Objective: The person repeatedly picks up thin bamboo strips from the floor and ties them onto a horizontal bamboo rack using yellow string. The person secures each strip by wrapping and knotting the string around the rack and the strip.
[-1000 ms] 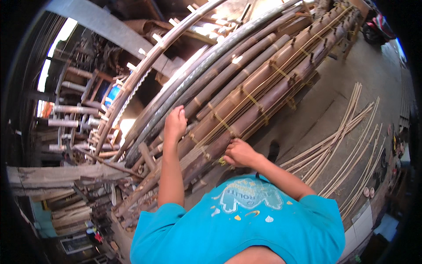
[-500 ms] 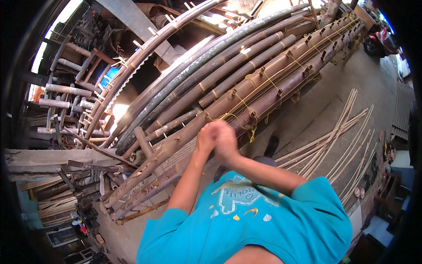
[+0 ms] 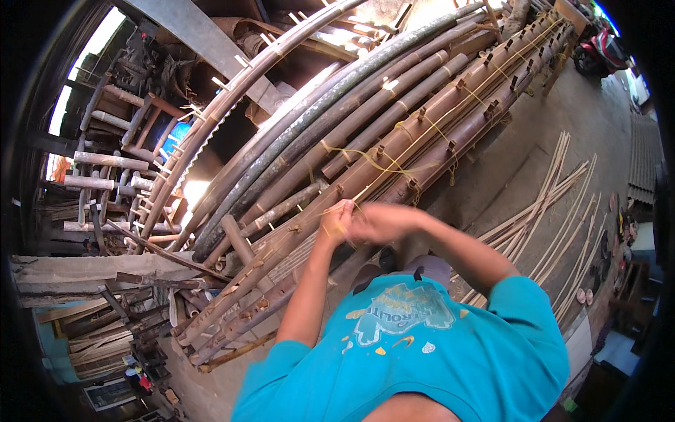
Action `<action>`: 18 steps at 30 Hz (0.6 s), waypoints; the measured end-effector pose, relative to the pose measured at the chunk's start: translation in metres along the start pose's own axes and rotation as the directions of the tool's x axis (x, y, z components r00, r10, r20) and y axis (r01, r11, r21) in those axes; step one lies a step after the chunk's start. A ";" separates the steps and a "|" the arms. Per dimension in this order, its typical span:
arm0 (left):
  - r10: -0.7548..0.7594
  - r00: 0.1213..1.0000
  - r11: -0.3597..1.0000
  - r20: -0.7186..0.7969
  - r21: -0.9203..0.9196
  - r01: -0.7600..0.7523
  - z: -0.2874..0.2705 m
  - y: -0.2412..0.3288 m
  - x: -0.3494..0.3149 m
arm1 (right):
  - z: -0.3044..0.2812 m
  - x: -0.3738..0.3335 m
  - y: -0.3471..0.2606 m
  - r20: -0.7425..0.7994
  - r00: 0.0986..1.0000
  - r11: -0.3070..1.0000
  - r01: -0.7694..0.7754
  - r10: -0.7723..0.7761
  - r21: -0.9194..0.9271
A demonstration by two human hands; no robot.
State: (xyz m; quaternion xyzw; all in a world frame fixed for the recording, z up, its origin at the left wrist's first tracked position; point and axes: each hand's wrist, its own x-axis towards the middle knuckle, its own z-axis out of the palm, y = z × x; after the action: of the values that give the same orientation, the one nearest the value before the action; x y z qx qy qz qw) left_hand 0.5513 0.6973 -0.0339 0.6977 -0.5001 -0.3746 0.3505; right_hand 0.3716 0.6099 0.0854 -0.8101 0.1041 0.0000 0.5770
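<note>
My left hand (image 3: 336,222) is closed in a pinch above the bamboo frame, with thin yellow string (image 3: 380,169) running from its fingers. Close beside it, my right hand (image 3: 378,224) is smeared by motion, and its fingers cannot be made out. The string arcs loosely over the poles. Beneath both hands lies the frame: two long brown bamboo poles (image 3: 394,151) side by side, with short dark pegs (image 3: 422,114) standing out of them. Yellow string is strung along and across these poles, with loose ends hanging at the near pole's edge.
More bamboo poles (image 3: 288,151) lie behind the frame. A curved pole with pale pegs (image 3: 232,84) stands at the back left, near stacked bamboo pieces (image 3: 105,160). Split bamboo strips (image 3: 541,211) lie on the floor at right. A red motorbike (image 3: 601,55) is parked at the far right.
My right hand has moved a little right, away from my left, and its forearm is raised. The string loop now spreads wider over the poles. The whole view has shifted slightly.
</note>
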 end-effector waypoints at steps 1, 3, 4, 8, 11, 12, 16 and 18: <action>0.021 0.999 0.999 -0.034 0.035 -0.020 0.005 0.019 -0.002 | 0.023 -0.026 0.010 0.044 0.999 0.982 -0.002 0.011 -0.188; 0.141 0.986 0.979 -0.087 0.159 -0.125 0.008 0.047 -0.005 | 0.075 -0.039 0.078 -0.196 0.871 0.828 0.326 -0.451 -0.457; 0.201 0.971 0.959 -0.129 0.226 -0.169 0.007 0.050 -0.004 | 0.081 -0.033 0.069 -0.235 0.880 0.852 0.284 -0.414 -0.439; 0.154 0.948 0.963 -0.278 -0.174 -0.207 -0.027 0.127 0.046 | 0.085 -0.039 0.073 -0.301 0.893 0.901 0.208 -0.333 -0.380; 0.250 0.858 0.965 -0.449 0.188 -0.182 -0.042 0.093 0.111 | 0.081 -0.043 0.073 -0.274 0.874 0.845 0.239 -0.402 -0.479; 0.195 0.910 0.917 -0.365 0.397 -0.037 -0.042 0.030 0.124 | 0.082 -0.041 0.061 -0.267 0.865 0.842 0.269 -0.424 -0.467; 0.078 0.977 0.791 -0.196 0.608 0.059 -0.053 -0.012 0.153 | 0.065 -0.078 0.062 -0.421 0.771 0.859 0.312 -0.478 -0.405; 0.144 0.968 0.602 -0.205 0.794 0.079 -0.096 -0.013 0.176 | 0.057 -0.115 0.089 -0.585 0.772 0.962 0.127 -0.250 -0.243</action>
State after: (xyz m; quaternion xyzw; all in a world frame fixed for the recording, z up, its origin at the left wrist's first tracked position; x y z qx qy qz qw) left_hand 0.6790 0.5421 -0.0297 0.8121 -0.5792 -0.0157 0.0691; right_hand 0.2509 0.6553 -0.0028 -0.8238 0.2020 -0.3095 0.4298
